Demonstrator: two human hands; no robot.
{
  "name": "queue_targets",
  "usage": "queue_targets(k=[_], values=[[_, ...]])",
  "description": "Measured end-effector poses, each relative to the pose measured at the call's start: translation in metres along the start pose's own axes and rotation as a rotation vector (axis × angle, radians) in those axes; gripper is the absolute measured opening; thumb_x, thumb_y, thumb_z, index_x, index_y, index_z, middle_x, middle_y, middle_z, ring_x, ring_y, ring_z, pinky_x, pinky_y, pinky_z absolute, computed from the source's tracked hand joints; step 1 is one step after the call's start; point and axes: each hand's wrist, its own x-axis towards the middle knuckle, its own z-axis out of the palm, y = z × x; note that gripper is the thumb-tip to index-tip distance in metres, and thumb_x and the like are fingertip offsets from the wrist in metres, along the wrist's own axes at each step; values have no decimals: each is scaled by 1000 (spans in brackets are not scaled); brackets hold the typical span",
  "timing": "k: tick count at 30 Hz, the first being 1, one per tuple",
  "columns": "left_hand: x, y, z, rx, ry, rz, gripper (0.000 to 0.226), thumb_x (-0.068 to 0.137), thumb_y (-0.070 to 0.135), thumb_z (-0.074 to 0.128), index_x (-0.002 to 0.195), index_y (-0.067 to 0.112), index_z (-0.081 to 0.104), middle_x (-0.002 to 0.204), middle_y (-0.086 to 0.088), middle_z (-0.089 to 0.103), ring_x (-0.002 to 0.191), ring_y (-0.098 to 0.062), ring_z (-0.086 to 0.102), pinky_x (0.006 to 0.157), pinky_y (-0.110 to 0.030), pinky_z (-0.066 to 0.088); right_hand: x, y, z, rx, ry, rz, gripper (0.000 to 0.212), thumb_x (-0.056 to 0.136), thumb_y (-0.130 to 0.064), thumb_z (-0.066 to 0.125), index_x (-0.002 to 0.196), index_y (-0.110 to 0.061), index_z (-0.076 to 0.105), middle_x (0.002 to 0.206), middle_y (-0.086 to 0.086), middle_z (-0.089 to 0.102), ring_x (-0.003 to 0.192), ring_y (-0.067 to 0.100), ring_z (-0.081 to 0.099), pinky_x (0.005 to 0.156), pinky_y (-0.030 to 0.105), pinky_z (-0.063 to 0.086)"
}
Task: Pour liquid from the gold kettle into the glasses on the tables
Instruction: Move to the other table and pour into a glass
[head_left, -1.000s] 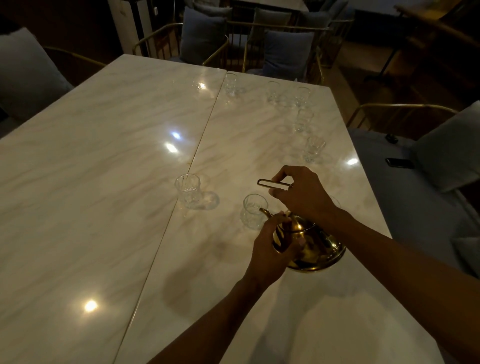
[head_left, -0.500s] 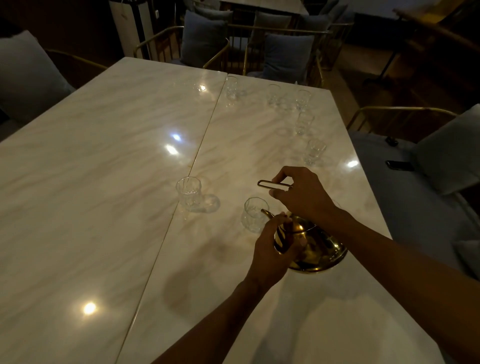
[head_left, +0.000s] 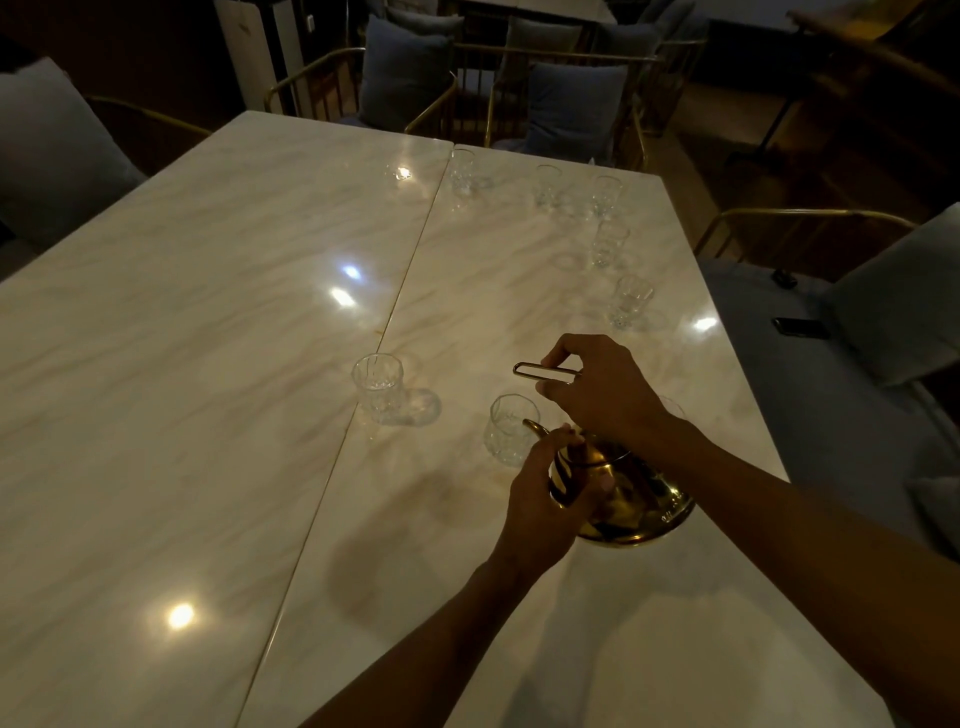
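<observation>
Gold kettle (head_left: 631, 493) tilted over the right-hand marble table (head_left: 519, 623), spout (head_left: 535, 427) dipping at the rim of the nearest cut-glass tumbler (head_left: 509, 428); can't tell if liquid is flowing or if the base touches the table. Right hand (head_left: 602, 389) above the kettle, fingers curled and pinching its thin metal loop handle (head_left: 545, 372), loop end sticking out to the left. Left hand (head_left: 545, 499) wraps the kettle body just behind the spout, thumb and fingers curled against the gold side. Second tumbler (head_left: 377, 387) stands upright just left of the first, right on the seam (head_left: 400, 301) between the two tables. A rim of another glass (head_left: 675, 408) peeks out behind the right wrist, mostly hidden. More glasses well away along the right table: one (head_left: 630, 301) near the right edge, one (head_left: 609, 244) beyond it, then three at the far end (head_left: 604, 195), (head_left: 548, 184), (head_left: 461, 171). Can't tell fill level in any; too dim. Left marble table (head_left: 182, 338) shows ceiling-light reflections. Gold-frame chairs with blue cushions (head_left: 571, 104) at the far end, grey sofa (head_left: 810, 415) on the right with a dark phone-like object (head_left: 800, 327) on it.
</observation>
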Motion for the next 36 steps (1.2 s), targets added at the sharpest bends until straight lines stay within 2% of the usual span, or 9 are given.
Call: queue_targets(k=[6,11,15,20,25,29,32,36], values=[[1,-1,-1,2,-1,-9,44,85,24,73,113,45,47,110,36,52,103,28,46,80,4,38,0,0,2,-8,3,-2,13,79,-25,76,86,-22,65,73,-15,58,58,5,61,53,17,42],[1,-3,-2,5,1,-6,44,85,23,73,110,47,47,110,36,52,102,29,44,81,5,37,1,1,5,-27,8,-15,15,79,-25,76,88,-19,67,84,-9,60,61,3,58,55,17,42],[0,-5,-3,9,-6,3,44,85,21,73,112,45,47,106,49,52,103,28,46,81,4,38,0,2,6,-21,18,-7,13,78,-25,76,85,-21,66,87,-6,64,63,5,61,61,27,52],[-1,-8,-6,-5,-6,6,45,84,22,74,117,42,50,109,43,55,107,23,48,82,1,39,-4,1,8,10,23,6,12,79,-24,74,86,-21,66,80,-4,65,58,12,63,63,34,58],[-3,-8,-8,40,-26,16,45,85,25,73,115,45,48,110,49,50,107,25,46,83,3,38,-9,2,8,-4,50,-15,14,80,-25,74,91,-20,67,74,-16,55,61,4,59,58,23,50],[-3,-13,-10,65,-32,53,45,84,26,74,121,34,50,118,28,56,108,21,48,82,2,39,-16,7,9,30,72,-14,15,81,-25,74,93,-19,67,83,-9,64,66,4,60,62,20,49],[-4,-14,-11,114,-45,93,45,84,28,73,123,32,50,126,14,57,113,16,48,86,-3,41,-23,9,7,68,96,-13,13,81,-24,74,92,-19,67,75,-12,62,60,2,57,56,16,44],[-5,-11,-12,175,-83,130,43,87,29,70,125,29,50,125,15,55,108,21,47,84,0,40,-35,14,6,118,155,-2,13,83,-23,73,93,-19,66,69,-17,56,52,-2,54,51,10,36]])
